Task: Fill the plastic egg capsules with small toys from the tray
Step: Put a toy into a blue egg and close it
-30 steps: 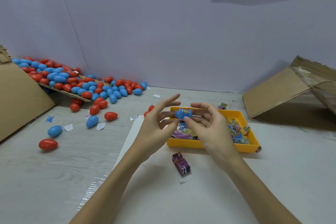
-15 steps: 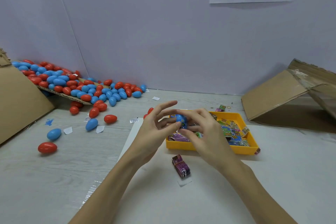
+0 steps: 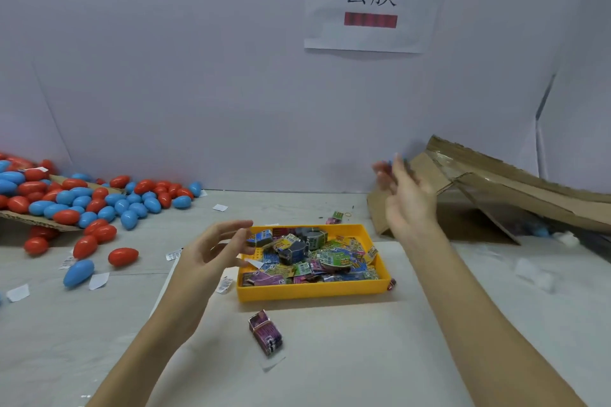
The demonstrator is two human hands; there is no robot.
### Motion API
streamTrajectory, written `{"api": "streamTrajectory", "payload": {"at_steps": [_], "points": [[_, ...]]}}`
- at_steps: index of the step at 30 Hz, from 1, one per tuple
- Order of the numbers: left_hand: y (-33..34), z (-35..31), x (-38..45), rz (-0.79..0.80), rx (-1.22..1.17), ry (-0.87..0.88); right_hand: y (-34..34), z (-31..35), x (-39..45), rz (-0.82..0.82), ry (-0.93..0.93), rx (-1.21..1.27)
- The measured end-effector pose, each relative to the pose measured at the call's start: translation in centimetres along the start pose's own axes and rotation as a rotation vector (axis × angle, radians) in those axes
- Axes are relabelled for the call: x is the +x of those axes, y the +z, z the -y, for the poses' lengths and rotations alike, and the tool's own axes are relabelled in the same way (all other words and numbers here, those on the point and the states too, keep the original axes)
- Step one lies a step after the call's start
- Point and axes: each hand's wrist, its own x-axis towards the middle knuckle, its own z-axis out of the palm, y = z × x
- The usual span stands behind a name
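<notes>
A yellow tray (image 3: 314,291) holds several small wrapped toys (image 3: 297,251) at the middle of the table. My left hand (image 3: 211,251) hovers at the tray's left edge with relaxed, spread fingers and holds nothing. Raised to the right of the tray, my right hand (image 3: 406,195) is blurred in front of the tipped cardboard box (image 3: 496,182). A blue egg capsule (image 3: 393,160) shows as a smear at its fingertips. One purple toy packet (image 3: 266,332) lies on the white mat (image 3: 330,357) in front of the tray.
A pile of red and blue egg capsules (image 3: 82,198) lies at the back left on a cardboard flap (image 3: 33,223). Loose eggs, one red (image 3: 123,256) and one blue (image 3: 78,272), and paper scraps are scattered left of the mat. Walls close the back.
Both hands held the blue egg together over the tray. My right hand has since swung up and right toward the cardboard box with it, and my left hand has let go.
</notes>
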Motion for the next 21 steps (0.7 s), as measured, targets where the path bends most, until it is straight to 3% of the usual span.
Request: {"api": "streamTrajectory", "payload": {"at_steps": [3, 7, 10, 13, 17, 21], "points": [[0.2, 0.1, -0.1, 0.027, 0.031, -0.016, -1.1, 3.6, 4.7, -0.115, 0.137, 0.395], [0.3, 0.3, -0.1, 0.03, 0.098, -0.055, -2.1, 4.3, 7.1, -0.184, 0.139, 0.592], [-0.1, 0.2, -0.2, 0.027, 0.113, -0.067, -1.9, 2.6, 5.6, -0.125, 0.174, 0.366], [-0.6, 0.3, -0.2, -0.031, 0.167, -0.073, -1.5, -1.1, 0.8, 0.041, 0.259, 0.079], [-2.2, 0.9, 0.5, -0.262, 0.504, 0.02, -0.3, -6.0, -5.2, 0.21, 0.263, -0.232], [-6.0, 1.2, 1.4, -0.582, 0.9, 0.054, 0.7, -8.8, -8.0, 0.39, 0.037, -0.641]]}}
